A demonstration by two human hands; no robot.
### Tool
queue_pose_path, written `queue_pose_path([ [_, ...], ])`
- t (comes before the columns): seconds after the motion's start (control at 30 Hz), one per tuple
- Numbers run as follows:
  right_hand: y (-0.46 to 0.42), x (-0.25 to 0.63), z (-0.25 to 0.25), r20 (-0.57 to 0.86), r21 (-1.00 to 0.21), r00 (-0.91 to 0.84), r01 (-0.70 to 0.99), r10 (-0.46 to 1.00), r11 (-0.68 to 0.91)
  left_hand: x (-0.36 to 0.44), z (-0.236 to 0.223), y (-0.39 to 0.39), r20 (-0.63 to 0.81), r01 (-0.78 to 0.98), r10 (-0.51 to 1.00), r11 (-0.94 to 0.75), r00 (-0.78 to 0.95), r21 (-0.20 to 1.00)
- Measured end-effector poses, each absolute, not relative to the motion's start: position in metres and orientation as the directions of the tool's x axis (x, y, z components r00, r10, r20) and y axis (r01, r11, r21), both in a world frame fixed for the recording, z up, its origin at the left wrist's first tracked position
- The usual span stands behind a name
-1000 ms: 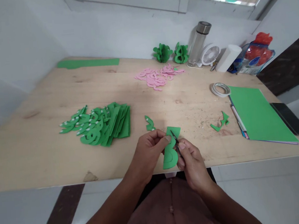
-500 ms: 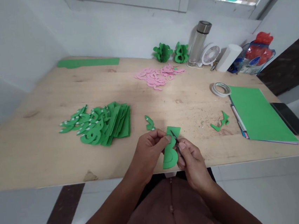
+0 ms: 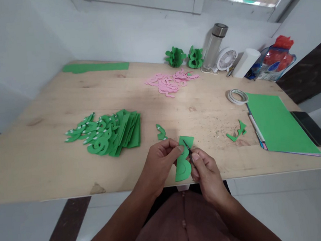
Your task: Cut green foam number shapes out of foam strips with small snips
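Observation:
My left hand (image 3: 164, 156) pinches a piece of green paper (image 3: 183, 168) between thumb and fingers, close to the table's front edge. The paper has a rounded, scalloped right edge, a curved line on its lower lobe and a square-cornered top. In my right hand (image 3: 206, 169) is a small pair of dark scissors (image 3: 189, 149), its blades at the upper part of the paper; the handles are mostly hidden by my fingers. A small cut green piece (image 3: 161, 132) lies just beyond my left hand.
Left lies a pile of green cutouts and folded pieces (image 3: 113, 134). Pink cutouts (image 3: 168, 83) lie behind; green scraps (image 3: 237, 131), a tape roll (image 3: 237, 97), green sheets (image 3: 282, 124) and pens (image 3: 256, 128) lie right. A bottle (image 3: 214, 47) and small fan (image 3: 226, 59) stand at the wall.
Almost nothing differs. Both hands, the green paper and the scissors keep nearly the same place, and the whole view has shifted very slightly.

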State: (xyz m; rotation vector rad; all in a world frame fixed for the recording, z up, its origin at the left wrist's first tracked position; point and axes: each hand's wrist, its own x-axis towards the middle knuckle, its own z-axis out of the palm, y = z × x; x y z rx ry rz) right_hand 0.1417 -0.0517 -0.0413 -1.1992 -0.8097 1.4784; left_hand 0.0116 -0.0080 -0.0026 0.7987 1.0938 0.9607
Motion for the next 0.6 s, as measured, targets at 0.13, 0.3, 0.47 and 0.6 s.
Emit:
queue_pose_path([
  [0.13, -0.0515, 0.1415, -0.0408, -0.255, -0.936, 0.028, -0.258, 0.967, -0.239, 0.012, -0.0006, -0.0077, -0.355, -0.287, 0.921, 0.388, 0.16, 0.876],
  [0.3, -0.0513, 0.1408, -0.0408, -0.255, -0.937, 0.028, -0.252, 0.967, -0.24, 0.0133, 0.0009, -0.0066, -0.344, -0.316, 0.925, 0.38, 0.164, 0.869],
  [0.47, -0.0515, 0.1402, -0.0422, -0.262, -0.924, 0.026, -0.296, 0.965, -0.243, 0.0135, 0.0018, -0.0073, -0.331, -0.32, 0.929, 0.368, 0.165, 0.873],
  [0.6, -0.0515, 0.1397, -0.0421, -0.263, -0.924, 0.03, -0.294, 0.964, -0.243, 0.013, 0.0014, -0.0072, -0.331, -0.314, 0.928, 0.37, 0.172, 0.874],
])
